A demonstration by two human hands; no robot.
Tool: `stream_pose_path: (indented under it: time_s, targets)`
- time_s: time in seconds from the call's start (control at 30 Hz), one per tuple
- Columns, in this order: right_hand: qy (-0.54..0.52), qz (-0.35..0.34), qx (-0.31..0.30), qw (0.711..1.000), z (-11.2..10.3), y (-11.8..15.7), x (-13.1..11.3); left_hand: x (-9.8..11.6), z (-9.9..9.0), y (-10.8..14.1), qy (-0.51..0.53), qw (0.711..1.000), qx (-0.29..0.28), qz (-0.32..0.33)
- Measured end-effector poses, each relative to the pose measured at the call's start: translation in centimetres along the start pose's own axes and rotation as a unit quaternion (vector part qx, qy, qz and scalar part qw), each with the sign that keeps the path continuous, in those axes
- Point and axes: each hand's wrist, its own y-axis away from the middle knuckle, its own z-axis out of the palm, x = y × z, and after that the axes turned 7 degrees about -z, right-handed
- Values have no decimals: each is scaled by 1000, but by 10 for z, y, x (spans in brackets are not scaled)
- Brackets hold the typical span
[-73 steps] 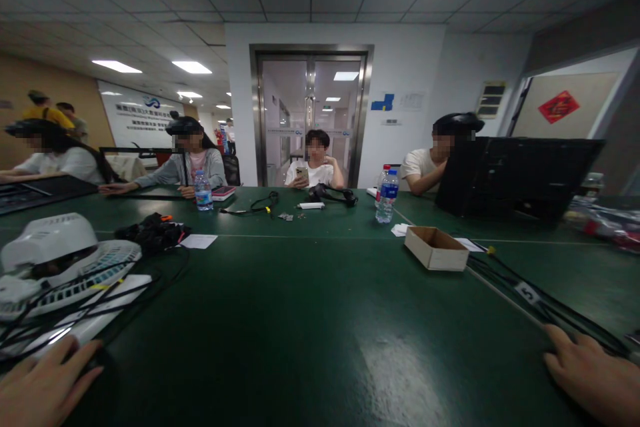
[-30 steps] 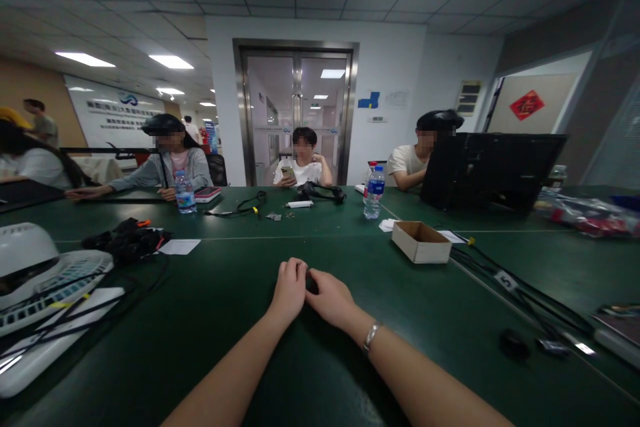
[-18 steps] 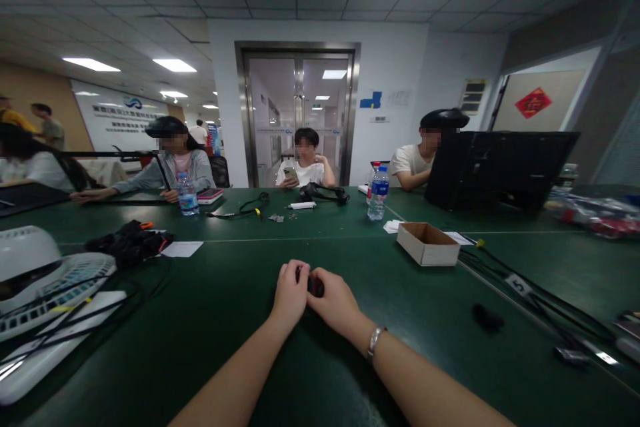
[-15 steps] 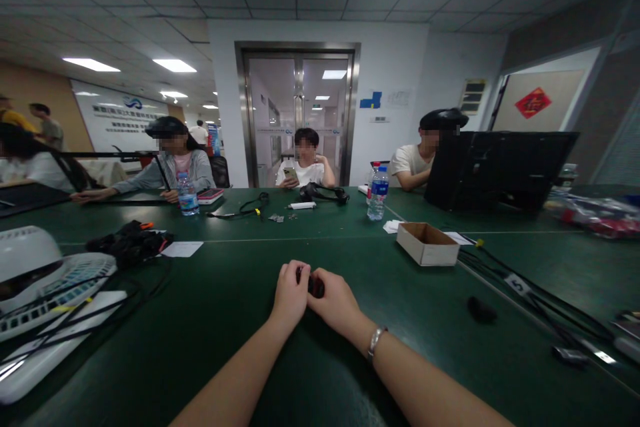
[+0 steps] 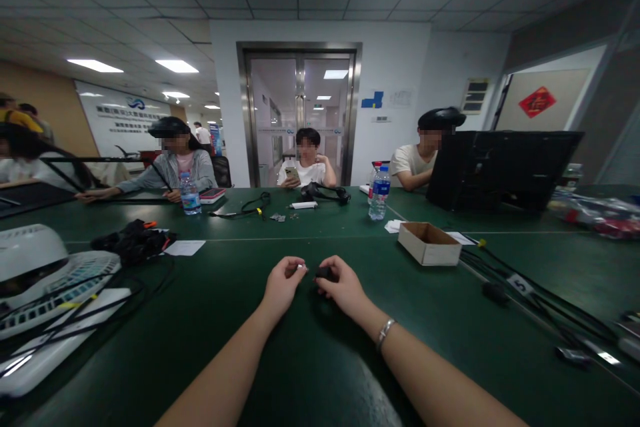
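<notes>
My left hand, fingers closed in a pinch, holds a small white piece whose kind is too small to make out. A short gap to the right, my right hand is closed around a small dark rounded object, mostly covered by the fingers. Both hands are just above or on the green table; contact with it cannot be told. A silver bracelet circles my right wrist.
An open cardboard box stands right of my hands, near cables and a dark lump. At left are a white helmet-like object and a white bar. Bottles, a monitor and several seated people are across the table.
My hands have drawn apart; the dark object, earlier between both, stays in my right hand. The white piece now shows in my left fingers. The dark lump at right has shifted toward the cables.
</notes>
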Motion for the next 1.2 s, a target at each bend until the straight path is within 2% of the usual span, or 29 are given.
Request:
stream_pose_path:
  time_s: [0.13,0.37,1.2]
  targets:
    - [-38,10,-19,999,-1,-1,2,7,-1,3,50,998,-30,-9]
    - [12,23,-18,999,-2,-1,1,5,-1,2,78,995,-43,34]
    - [41,16,-28,999,-1,-2,5,15,1,9,68,997,-32,15]
